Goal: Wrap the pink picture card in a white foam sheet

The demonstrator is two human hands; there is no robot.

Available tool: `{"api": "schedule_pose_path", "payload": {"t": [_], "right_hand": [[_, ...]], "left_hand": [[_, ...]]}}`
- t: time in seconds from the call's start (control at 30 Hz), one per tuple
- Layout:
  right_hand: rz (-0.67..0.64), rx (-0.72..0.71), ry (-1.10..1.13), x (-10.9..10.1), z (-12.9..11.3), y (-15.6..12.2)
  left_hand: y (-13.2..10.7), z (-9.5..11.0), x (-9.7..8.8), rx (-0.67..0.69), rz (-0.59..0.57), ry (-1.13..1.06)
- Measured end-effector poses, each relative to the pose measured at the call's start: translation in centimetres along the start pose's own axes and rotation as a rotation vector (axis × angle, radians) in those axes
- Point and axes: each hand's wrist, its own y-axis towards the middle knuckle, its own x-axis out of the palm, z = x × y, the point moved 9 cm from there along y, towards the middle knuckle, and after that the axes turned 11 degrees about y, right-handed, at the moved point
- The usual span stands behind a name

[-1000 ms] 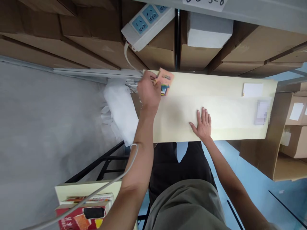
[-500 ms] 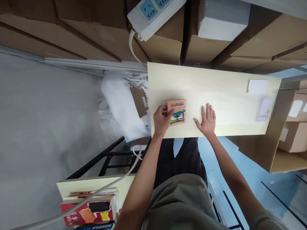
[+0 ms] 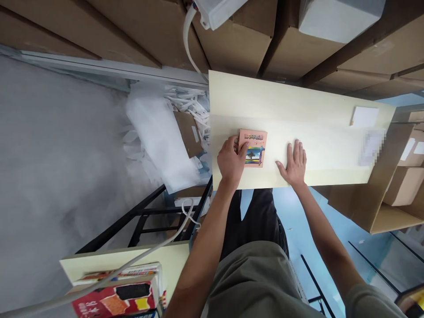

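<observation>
A small pink book (image 3: 254, 148) with a colourful picture on its cover lies flat on a sheet of pale paper (image 3: 324, 150) spread over a cream table (image 3: 265, 95). My left hand (image 3: 231, 160) grips the book's left edge, thumb on the cover. To the right of the book, my right hand (image 3: 294, 164) lies flat on the paper with its fingers stretched out, holding nothing.
Cardboard boxes (image 3: 159, 31) and a white power strip (image 3: 218, 9) with its cable (image 3: 155, 247) stand behind the table. White wrapping (image 3: 159, 137) and scraps fill the gap at left. A stack of books (image 3: 115, 296) sits on a lower table. More boxes (image 3: 397, 176) stand at right.
My left hand brought the pink book from the table's far left corner down onto the paper beside my right hand. The right hand stayed flat on the sheet.
</observation>
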Motion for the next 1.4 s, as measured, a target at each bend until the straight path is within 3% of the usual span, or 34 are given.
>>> {"api": "schedule_pose_path", "payload": {"t": [0.1,0.2,0.33,0.47,0.7,0.83,0.97,1.07,1.23,1.4], "right_hand": [[0.042,-0.011,0.060,-1.1,-2.1,-0.2],[0.079,-0.073,0.183,-1.4,-6.6,-0.2],[0.123,-0.067,0.356,0.6,-11.4,0.7],[0.220,0.046,0.325,2.3,-11.9,1.6],[-0.046,0.199,0.340,3.5,-11.4,2.9],[-0.052,0.213,0.388,3.0,-11.7,3.2],[0.023,0.177,0.434,2.6,-11.9,3.2],[0.042,0.180,0.463,2.7,-11.6,3.3],[0.015,0.169,0.560,2.8,-11.0,3.7],[0.009,0.148,0.691,1.7,-10.9,3.9]], "left_hand": [[-0.1,-2.1,-3.2,-0.054,0.096,0.060],[-0.2,-5.5,-6.7,-0.148,0.227,0.126],[0.1,-8.9,-6.6,-0.281,0.062,0.062],[-0.3,-9.4,-6.4,-0.338,0.039,-0.025],[-0.9,-7.7,-6.4,-0.228,-0.056,-0.298],[-2.1,-3.4,-5.8,-0.114,-0.173,-0.371],[-3.5,2.2,-3.1,-0.007,-0.261,-0.356],[-3.5,4.7,-1.1,0.074,-0.201,-0.184],[-2.7,4.5,0.0,0.112,0.076,0.085],[-2.9,3.0,1.3,0.089,0.118,0.061]]}}
